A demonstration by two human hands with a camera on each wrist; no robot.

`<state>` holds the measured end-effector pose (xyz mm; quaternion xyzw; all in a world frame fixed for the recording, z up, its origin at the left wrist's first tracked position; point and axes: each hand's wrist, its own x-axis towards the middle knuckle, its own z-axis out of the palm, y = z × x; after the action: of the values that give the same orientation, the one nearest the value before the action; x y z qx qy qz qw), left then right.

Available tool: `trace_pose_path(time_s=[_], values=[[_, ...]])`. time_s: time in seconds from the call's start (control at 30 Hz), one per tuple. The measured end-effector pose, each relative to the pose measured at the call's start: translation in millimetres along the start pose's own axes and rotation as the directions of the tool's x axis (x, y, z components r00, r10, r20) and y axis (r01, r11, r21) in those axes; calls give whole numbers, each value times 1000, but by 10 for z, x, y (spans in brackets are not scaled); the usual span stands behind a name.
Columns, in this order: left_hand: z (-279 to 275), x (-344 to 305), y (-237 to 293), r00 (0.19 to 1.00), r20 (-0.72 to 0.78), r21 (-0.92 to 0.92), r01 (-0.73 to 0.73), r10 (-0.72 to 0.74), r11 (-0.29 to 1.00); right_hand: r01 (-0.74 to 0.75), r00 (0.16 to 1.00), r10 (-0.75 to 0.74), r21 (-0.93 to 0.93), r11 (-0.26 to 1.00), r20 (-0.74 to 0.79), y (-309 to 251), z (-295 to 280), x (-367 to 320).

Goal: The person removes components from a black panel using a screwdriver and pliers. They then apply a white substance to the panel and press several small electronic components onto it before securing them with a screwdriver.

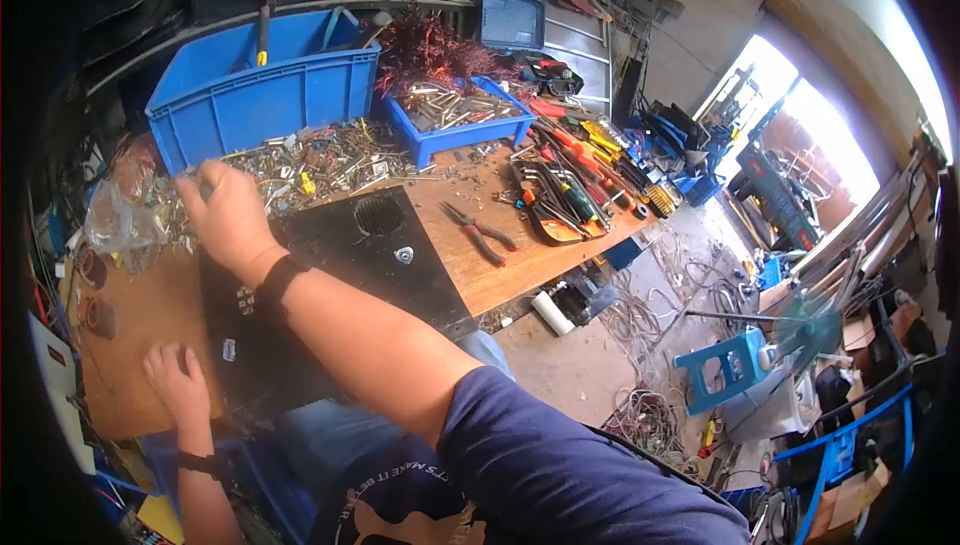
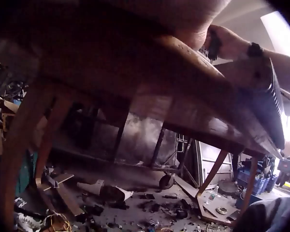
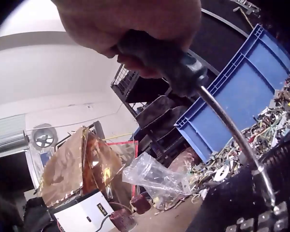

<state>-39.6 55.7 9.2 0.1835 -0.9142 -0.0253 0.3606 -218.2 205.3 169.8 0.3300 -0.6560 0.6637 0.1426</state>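
My right hand [image 1: 228, 220] grips the dark handle of a screwdriver [image 3: 232, 125] above a black metal case [image 1: 330, 275] lying on the wooden table. In the right wrist view, its shaft slants down and its tip is right at small raised metal pieces [image 3: 261, 220] on the case. The case bears a round vent grille and a few light labels or parts. My left hand [image 1: 180, 390] lies at the near left side of the case, fingers loosely extended, holding nothing. The left wrist view shows mostly the table's underside and edge.
Pliers [image 1: 480, 233] lie right of the case. Behind it are a large blue bin [image 1: 270, 110], a heap of small scrap [image 1: 325, 160] and a blue tray [image 1: 470, 137] of metal parts. Several hand tools cluster at the right. Two reddish-brown cups [image 1: 98, 315] and a plastic bag [image 1: 120, 220] are left.
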Motion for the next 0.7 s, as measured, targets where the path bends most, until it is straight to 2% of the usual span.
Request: trace_pose_path(time_s=[0.13, 0.17, 0.23, 0.33, 0.43, 0.53, 0.6, 0.7], values=[[-39, 82, -154, 994, 114, 9, 0, -1, 1000, 33, 999, -33, 7, 999, -13, 72, -61, -1], [-39, 166, -171, 984, 153, -147, 118, -96, 982, 52, 998, -53, 42, 998, 18, 118, -42, 23], [-157, 421, -47, 920, 285, -419, 371, -268, 828, 50, 999, -51, 23, 998, 14, 130, -27, 56], [-391, 931, 362, 906, 416, -528, 310, -77, 791, 44, 999, -44, 43, 998, 10, 141, 13, 24], [-285, 1215, 772, 865, 490, -765, 364, 112, 531, 61, 998, -61, 42, 997, -6, 160, 42, 12], [-155, 1444, 1020, 920, 382, -605, 181, 83, 775, 70, 997, -70, 70, 995, 9, 163, 31, 10], [-106, 1498, 1048, 938, 341, -575, 159, 58, 803, 105, 994, -103, 98, 990, -30, 187, 48, 25], [-98, 1468, 997, 949, 315, -626, 192, 20, 755, 133, 991, -131, 145, 980, -25, 203, 76, 22]])
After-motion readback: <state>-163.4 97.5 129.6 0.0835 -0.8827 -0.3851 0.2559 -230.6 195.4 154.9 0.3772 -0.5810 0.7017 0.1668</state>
